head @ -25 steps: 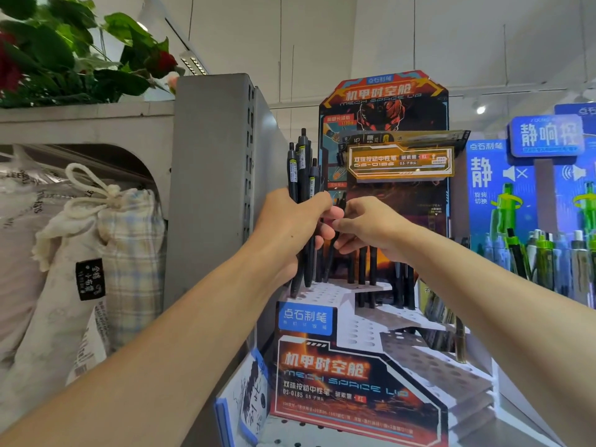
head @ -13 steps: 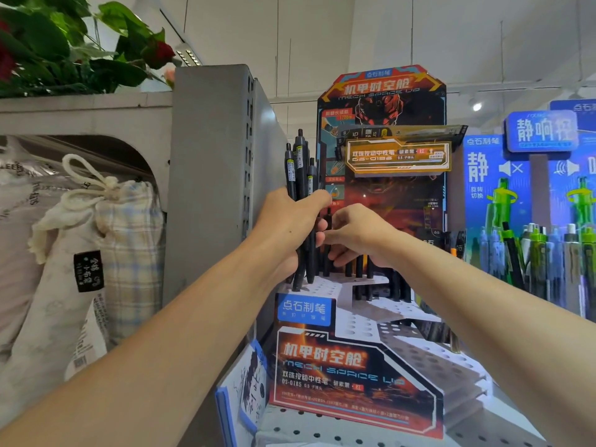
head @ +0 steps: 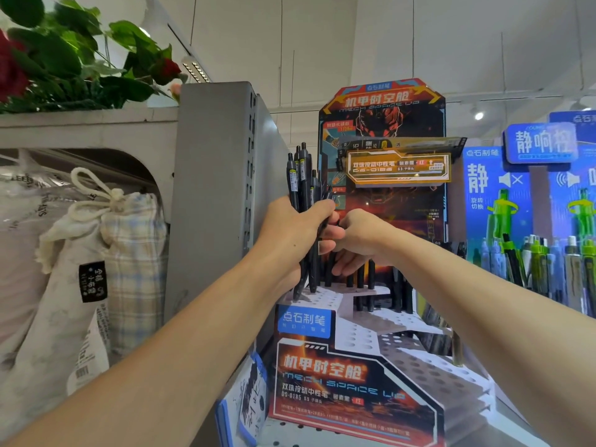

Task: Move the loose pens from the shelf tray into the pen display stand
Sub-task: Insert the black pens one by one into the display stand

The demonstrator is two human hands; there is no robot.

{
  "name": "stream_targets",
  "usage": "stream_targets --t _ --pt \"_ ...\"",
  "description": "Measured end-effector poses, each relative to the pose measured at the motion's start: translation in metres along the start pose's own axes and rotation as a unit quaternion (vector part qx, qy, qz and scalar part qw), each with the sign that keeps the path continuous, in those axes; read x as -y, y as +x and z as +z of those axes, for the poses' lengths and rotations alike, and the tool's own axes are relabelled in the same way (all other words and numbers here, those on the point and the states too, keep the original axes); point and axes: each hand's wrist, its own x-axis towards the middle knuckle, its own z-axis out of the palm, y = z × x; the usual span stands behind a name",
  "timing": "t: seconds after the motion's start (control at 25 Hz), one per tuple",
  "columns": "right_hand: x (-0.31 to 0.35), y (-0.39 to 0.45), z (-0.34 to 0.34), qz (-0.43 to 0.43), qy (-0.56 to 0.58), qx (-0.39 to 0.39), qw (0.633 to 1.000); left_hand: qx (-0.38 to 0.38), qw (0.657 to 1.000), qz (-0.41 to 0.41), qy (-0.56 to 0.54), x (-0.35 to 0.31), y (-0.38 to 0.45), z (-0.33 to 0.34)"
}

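Black pens (head: 302, 185), a bundle of them, stand upright in the left hand (head: 290, 233), whose fingers are curled round their barrels; the clicker ends rise above the fist and the tips hang below it, just over the stand (head: 371, 356). Right beside that fist the right hand (head: 361, 240) reaches into the bundle, thumb and fingers closing on one pen (whether it already has a firm pinch on it I cannot tell, since the fingertips are hidden). Below and behind the right hand a few pens already stand in the top tier's holes; the lower tiers, nearer the wrists, show bare holes. So the step in hand looks like drawing a single pen from the bundle. Next that pen must come free without dragging its neighbours, then go tip-down into a vacant hole while the left keeps the rest steady.
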Motion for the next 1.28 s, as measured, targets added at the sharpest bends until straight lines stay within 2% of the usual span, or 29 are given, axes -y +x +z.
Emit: stream_targets --t 0.36,0.52,0.68,0.76,0.88,1.04,1.12,1.28 --pt "0.004 -0.004 0.007 0.012 -0.015 0.039 0.999 -0.004 0.999 0.007 -0.032 0.002 -0.001 0.007" --pt "0.002 -0.016 0.006 0.004 -0.024 0.034 0.999 -0.001 0.999 -0.001 -0.053 0.004 -0.001 0.007" --pt "0.002 -0.026 -0.010 -0.056 -0.028 -0.066 0.996 0.002 0.998 -0.015 -0.067 0.004 0.000 0.005" --pt "0.003 -0.033 -0.023 -0.092 0.085 -0.089 0.988 -0.007 0.997 -0.016 -0.080 0.005 0.001 0.005" --pt "0.005 -0.046 -0.030 -0.112 0.229 -0.009 0.967 -0.016 0.995 -0.016 -0.097 0.006 0.000 0.005" --pt "0.005 -0.053 -0.025 -0.123 0.256 0.113 0.952 -0.007 0.996 -0.023 -0.082 0.009 -0.003 0.005" --pt "0.004 -0.055 -0.024 -0.124 0.265 0.135 0.947 -0.016 0.998 -0.024 -0.063 0.011 -0.001 0.002" --pt "-0.001 -0.052 -0.022 -0.133 0.285 0.122 0.942 -0.023 0.998 -0.041 -0.048 0.012 0.002 0.001"
